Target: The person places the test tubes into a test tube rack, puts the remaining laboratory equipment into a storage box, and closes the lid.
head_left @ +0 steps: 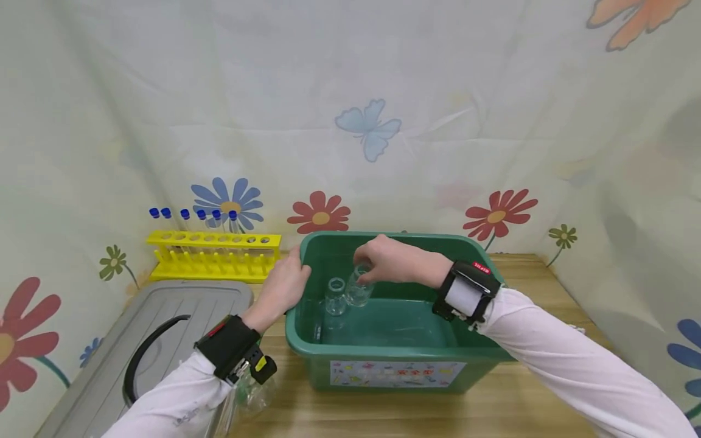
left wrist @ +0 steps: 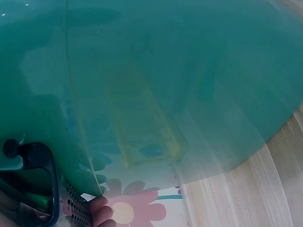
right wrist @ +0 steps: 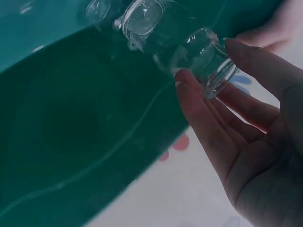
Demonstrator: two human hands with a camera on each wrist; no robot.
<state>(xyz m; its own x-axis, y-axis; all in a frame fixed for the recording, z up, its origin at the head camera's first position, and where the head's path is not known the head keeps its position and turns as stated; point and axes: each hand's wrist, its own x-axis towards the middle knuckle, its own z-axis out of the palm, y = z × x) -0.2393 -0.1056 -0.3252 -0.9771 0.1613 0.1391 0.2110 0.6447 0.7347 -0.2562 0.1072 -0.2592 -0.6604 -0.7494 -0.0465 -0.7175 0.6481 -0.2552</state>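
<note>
A green plastic bin point(head_left: 383, 350) stands on the table. My left hand point(head_left: 285, 283) grips its left rim, thumb toward the inside. Fingertips point(left wrist: 100, 213) of that hand show beside the black handle point(left wrist: 49, 182) in the left wrist view. Inside the bin, my right hand point(head_left: 395, 260) pinches a clear glass bottle point(head_left: 358, 294) near its mouth, between thumb and fingers point(right wrist: 203, 111). A second clear glass bottle point(head_left: 336, 299) stands close beside it, to the left. Whether the two bottles touch I cannot tell.
Behind on the left, a yellow rack point(head_left: 216, 267) holds several test tubes with blue caps point(head_left: 185, 214). A grey lid point(head_left: 181, 304) lies at left with a black curved strip point(head_left: 134, 365) over it. Clear glassware point(head_left: 254, 395) sits beneath my left wrist. Flowered cloth point(head_left: 372, 194) surrounds the wooden table point(head_left: 526, 389).
</note>
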